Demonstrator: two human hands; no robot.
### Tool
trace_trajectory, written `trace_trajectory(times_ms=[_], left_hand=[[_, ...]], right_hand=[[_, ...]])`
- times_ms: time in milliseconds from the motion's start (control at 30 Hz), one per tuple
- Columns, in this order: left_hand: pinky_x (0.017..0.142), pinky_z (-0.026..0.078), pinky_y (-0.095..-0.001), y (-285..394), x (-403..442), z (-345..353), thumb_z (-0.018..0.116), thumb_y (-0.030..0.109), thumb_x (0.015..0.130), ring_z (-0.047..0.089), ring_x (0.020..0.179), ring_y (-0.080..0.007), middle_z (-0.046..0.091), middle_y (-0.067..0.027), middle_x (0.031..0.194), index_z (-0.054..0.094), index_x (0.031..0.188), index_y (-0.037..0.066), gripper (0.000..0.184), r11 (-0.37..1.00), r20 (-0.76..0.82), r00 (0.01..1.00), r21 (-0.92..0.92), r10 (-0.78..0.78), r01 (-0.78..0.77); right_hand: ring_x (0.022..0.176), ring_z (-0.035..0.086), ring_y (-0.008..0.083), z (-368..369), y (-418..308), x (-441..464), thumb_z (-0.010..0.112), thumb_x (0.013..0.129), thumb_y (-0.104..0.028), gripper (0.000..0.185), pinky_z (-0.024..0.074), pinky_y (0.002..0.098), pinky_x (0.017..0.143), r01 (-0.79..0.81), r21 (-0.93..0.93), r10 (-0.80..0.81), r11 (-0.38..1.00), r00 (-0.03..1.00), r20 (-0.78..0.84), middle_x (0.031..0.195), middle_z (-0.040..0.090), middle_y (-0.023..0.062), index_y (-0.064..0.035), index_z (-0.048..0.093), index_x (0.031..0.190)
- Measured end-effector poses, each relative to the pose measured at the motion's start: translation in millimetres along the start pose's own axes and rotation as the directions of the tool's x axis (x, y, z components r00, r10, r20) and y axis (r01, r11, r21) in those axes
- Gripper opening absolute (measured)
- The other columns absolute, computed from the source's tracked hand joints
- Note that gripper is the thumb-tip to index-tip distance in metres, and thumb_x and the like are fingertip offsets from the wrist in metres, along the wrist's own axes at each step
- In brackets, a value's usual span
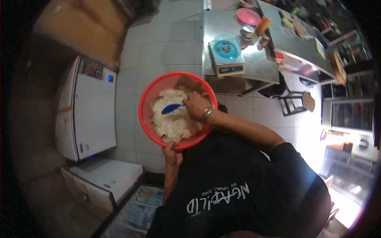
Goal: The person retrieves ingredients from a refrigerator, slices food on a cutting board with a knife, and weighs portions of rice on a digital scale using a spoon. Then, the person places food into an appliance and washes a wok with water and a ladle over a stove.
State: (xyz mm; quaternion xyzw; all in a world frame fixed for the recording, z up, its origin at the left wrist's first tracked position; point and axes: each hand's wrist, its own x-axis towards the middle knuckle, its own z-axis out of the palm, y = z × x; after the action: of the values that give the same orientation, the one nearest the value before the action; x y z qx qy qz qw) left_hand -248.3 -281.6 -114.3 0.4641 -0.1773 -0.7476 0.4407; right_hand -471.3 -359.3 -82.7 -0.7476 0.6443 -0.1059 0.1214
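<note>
A red plastic basket [143,126] with meshed sides is held in front of my black shirt. White, crumbly food that looks like cooked rice [168,126] fills much of it, with a brown sheet [186,82] lining one side. My left hand [170,152] grips the near rim from outside, fingers closed around it. Inside the basket, my right hand [196,106], with a metal bracelet at the wrist, is closed on the handle of a blue spoon [171,108]. The spoon's head rests on or just over the white food; exact contact cannot be told.
Ahead to the right stands a steel table [222,23] with a digital scale [231,70] carrying a blue plate [225,51] of small brown pieces. A pink basin [249,16] sits behind. White chest freezers [95,105] line the left. A dark stool [293,103] stands right.
</note>
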Motion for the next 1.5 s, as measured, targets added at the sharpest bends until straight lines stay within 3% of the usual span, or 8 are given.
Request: trace_trajectory(times_ms=[267, 333, 833, 1033, 1267, 1367, 1433, 1500], left_hand=[[0.083, 0.052, -0.0435, 8, -15, 71, 0.047, -0.008, 0.067, 0.059, 0.095, -0.0292, 0.055, -0.0110, 0.100, 0.043, 0.119, -0.001, 0.053, 0.965, -0.145, 0.964, -0.110, 0.221, -0.238], [0.078, 0.049, -0.0308, 5, -16, 79, 0.045, -0.013, 0.068, 0.056, 0.097, -0.0208, 0.054, -0.0088, 0.109, 0.043, 0.123, 0.000, 0.057, 0.978, -0.130, 0.972, -0.038, 0.197, -0.204], [0.082, 0.052, -0.0389, -28, 0, 111, 0.046, -0.007, 0.068, 0.060, 0.092, -0.0256, 0.056, -0.0097, 0.107, 0.043, 0.123, 0.000, 0.056, 0.992, -0.122, 0.986, -0.034, 0.114, -0.119], [0.080, 0.049, -0.0339, -19, -12, 136, 0.046, -0.010, 0.070, 0.057, 0.093, -0.0216, 0.056, -0.0102, 0.106, 0.042, 0.123, -0.002, 0.054, 0.979, -0.157, 0.982, -0.159, 0.104, -0.129], [0.084, 0.049, -0.0359, -27, -12, 137, 0.046, -0.009, 0.069, 0.057, 0.093, -0.0226, 0.055, -0.0100, 0.102, 0.046, 0.116, -0.002, 0.047, 0.972, -0.176, 0.977, -0.181, 0.116, -0.148], [0.086, 0.051, -0.0447, -41, -9, 126, 0.043, -0.005, 0.072, 0.059, 0.099, -0.0311, 0.053, -0.0157, 0.115, 0.039, 0.126, -0.002, 0.054, 0.916, -0.020, 0.973, 0.344, 0.228, -0.208], [0.083, 0.050, -0.0374, -40, -2, 142, 0.047, -0.008, 0.067, 0.058, 0.090, -0.0238, 0.055, -0.0096, 0.095, 0.049, 0.110, -0.004, 0.043, 0.972, -0.173, 0.984, -0.223, 0.035, -0.073], [0.086, 0.050, -0.0427, -40, 2, 157, 0.045, -0.004, 0.070, 0.058, 0.095, -0.0300, 0.054, -0.0144, 0.105, 0.044, 0.117, -0.004, 0.046, 0.979, -0.146, 0.988, -0.189, 0.044, -0.071]], right_hand=[[0.089, 0.063, 0.0289, -75, 41, 40, 0.059, 0.079, -0.020, 0.074, 0.0508, 0.0408, 0.073, 0.132, -0.210, -0.084, 0.969, 0.971, 0.225, 0.099, 0.063, 0.0186, -0.0025, 0.024, 0.142], [0.084, 0.064, 0.0309, -74, 47, 36, 0.059, 0.079, -0.020, 0.070, 0.0508, 0.0422, 0.071, 0.139, -0.154, -0.087, 0.978, 0.950, 0.300, 0.096, 0.064, 0.0185, -0.0059, 0.028, 0.140], [0.075, 0.063, 0.0363, -52, 66, -5, 0.051, 0.077, -0.016, 0.017, 0.0498, 0.0458, 0.065, 0.139, 0.110, -0.177, 0.984, 0.762, 0.623, 0.076, 0.064, 0.0194, -0.0059, 0.064, 0.082], [0.070, 0.061, 0.0387, -32, 92, -9, 0.054, 0.078, -0.022, 0.019, 0.0478, 0.0459, 0.066, 0.245, 0.356, -0.408, 0.902, 0.753, 0.516, 0.074, 0.062, 0.0207, -0.0057, 0.064, 0.080], [0.068, 0.062, 0.0357, -75, 100, 0, 0.054, 0.081, -0.025, 0.023, 0.0487, 0.0447, 0.066, 0.177, 0.314, -0.312, 0.933, 0.834, 0.456, 0.075, 0.063, 0.0196, -0.0100, 0.069, 0.090], [0.073, 0.062, 0.0365, -111, 108, 8, 0.053, 0.077, -0.023, 0.021, 0.0488, 0.0455, 0.071, 0.187, 0.311, -0.325, 0.932, 0.814, 0.482, 0.077, 0.064, 0.0194, -0.0060, 0.065, 0.081], [0.073, 0.062, 0.0366, -117, 125, 14, 0.052, 0.077, -0.023, 0.022, 0.0489, 0.0452, 0.071, 0.140, 0.302, -0.281, 0.943, 0.822, 0.495, 0.077, 0.064, 0.0195, -0.0054, 0.065, 0.080], [0.072, 0.062, 0.0360, -116, 149, 20, 0.052, 0.077, -0.024, 0.024, 0.0490, 0.0444, 0.070, 0.178, 0.273, -0.292, 0.946, 0.832, 0.471, 0.075, 0.064, 0.0198, -0.0039, 0.065, 0.080]])
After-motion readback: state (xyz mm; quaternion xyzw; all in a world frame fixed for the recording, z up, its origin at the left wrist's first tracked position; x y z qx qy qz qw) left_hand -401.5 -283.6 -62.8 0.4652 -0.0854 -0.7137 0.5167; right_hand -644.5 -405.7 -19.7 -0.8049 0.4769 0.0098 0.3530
